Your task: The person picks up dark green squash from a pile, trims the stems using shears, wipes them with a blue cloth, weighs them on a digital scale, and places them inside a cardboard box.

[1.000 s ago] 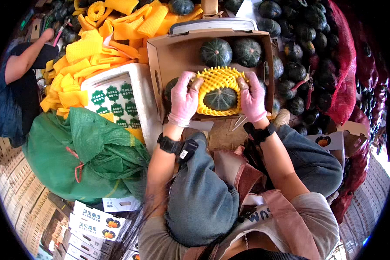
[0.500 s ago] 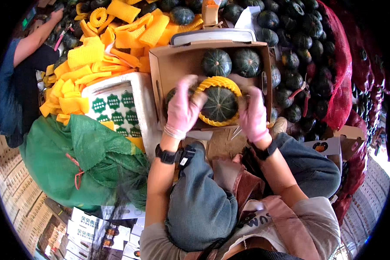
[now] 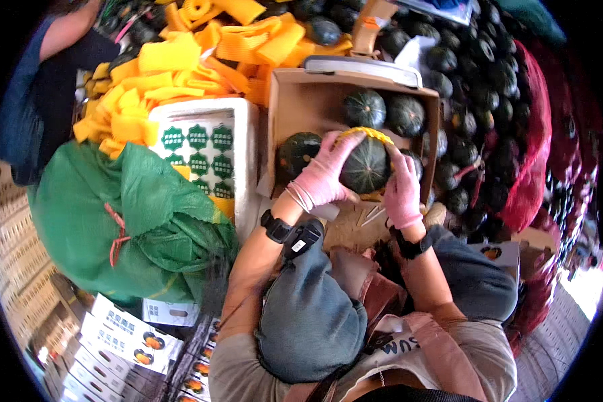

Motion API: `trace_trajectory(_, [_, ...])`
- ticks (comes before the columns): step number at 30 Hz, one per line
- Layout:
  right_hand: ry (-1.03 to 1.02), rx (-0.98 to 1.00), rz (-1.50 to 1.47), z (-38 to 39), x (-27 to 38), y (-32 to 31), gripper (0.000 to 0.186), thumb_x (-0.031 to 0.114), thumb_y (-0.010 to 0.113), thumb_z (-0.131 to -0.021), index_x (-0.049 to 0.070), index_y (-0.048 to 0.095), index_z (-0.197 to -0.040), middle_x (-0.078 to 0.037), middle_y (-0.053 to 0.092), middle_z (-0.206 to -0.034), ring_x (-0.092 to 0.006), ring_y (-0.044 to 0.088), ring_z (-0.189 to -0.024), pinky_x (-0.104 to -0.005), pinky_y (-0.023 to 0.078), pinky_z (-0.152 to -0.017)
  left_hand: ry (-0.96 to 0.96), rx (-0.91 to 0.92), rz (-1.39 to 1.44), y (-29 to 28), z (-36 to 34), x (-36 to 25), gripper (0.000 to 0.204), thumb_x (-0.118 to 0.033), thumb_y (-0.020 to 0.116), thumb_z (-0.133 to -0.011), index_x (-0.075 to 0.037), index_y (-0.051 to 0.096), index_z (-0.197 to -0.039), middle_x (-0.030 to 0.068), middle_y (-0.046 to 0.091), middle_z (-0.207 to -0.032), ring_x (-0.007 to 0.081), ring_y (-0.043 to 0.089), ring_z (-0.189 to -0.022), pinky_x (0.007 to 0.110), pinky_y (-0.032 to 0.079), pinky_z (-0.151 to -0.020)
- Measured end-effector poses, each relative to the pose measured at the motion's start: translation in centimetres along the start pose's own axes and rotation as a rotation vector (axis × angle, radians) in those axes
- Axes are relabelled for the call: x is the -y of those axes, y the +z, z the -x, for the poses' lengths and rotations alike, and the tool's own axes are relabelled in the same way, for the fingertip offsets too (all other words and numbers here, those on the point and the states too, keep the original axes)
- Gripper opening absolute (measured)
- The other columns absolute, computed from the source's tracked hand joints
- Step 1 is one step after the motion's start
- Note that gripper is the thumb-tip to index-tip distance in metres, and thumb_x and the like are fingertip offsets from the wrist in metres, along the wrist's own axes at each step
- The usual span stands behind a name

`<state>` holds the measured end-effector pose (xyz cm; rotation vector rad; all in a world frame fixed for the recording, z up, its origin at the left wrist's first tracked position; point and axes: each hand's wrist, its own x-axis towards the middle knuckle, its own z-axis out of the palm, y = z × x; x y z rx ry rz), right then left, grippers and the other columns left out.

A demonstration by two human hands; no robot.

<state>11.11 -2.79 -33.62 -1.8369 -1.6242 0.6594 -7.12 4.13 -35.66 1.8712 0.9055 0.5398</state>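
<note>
Hands in pink gloves both closed on one dark green squash [image 3: 365, 166]: left hand [image 3: 323, 175] wrapped over its left side with fingers spread across the top, right hand [image 3: 402, 189] pressed on its right side, fingers pointing up. Grip is firm on both sides, squash pinched between the palms. Yellow foam net sleeve [image 3: 367, 135] sits over the far top edge of the squash, only partly down it. Squash is held over the near part of an open cardboard box [image 3: 300, 102], just above the near wall.

Inside the box: two more green squashes [image 3: 384, 111] against the far wall, side by side, and another squash [image 3: 299, 150] at the near left, just beside the left hand. Black watch-like band [image 3: 276, 226] on the left wrist, black band on the right wrist too.

Left of the box, touching it, a white foam box [image 3: 204, 149] with green printed labels. Beyond that a heap of yellow foam nets [image 3: 174, 60]. Green sack [image 3: 124, 221] lower left, near the person's left knee. Pile of loose dark squashes [image 3: 472, 87] right of the box, red mesh bags [image 3: 532, 161] next to them. Another person in a blue top [image 3: 30, 114] at far left edge.
</note>
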Motion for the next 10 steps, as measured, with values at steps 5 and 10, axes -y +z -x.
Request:
trace_trajectory(5, [0.215,0.099,-0.879,-0.4,2.3,-0.6,0.076,0.011,0.07,-0.077,0.001,0.027,-0.138,-0.016,0.046,-0.128,-0.0289,0.046,-0.117,-0.0383,0.037,-0.101,0.183,-0.096,-0.021,-1.1,0.2,-1.3,0.121,-0.017,0.088,-0.037,-0.013,0.026,-0.141,0.0199,0.033,-0.133,0.039,0.035,-0.125,0.042,0.032,-0.108])
trace_trajectory(10, [0.095,0.165,-0.947,-6.7,6.7,1.8,0.102,0.027,0.087,-0.058,0.006,0.026,-0.137,-0.013,0.044,-0.129,-0.0235,0.045,-0.115,-0.0376,0.038,-0.1,0.254,-0.139,0.039,-6.8,0.3,-4.6,0.126,-0.035,0.091,-0.038,-0.015,0.024,-0.142,0.0208,0.028,-0.136,0.0413,0.034,-0.126,0.043,0.032,-0.106])
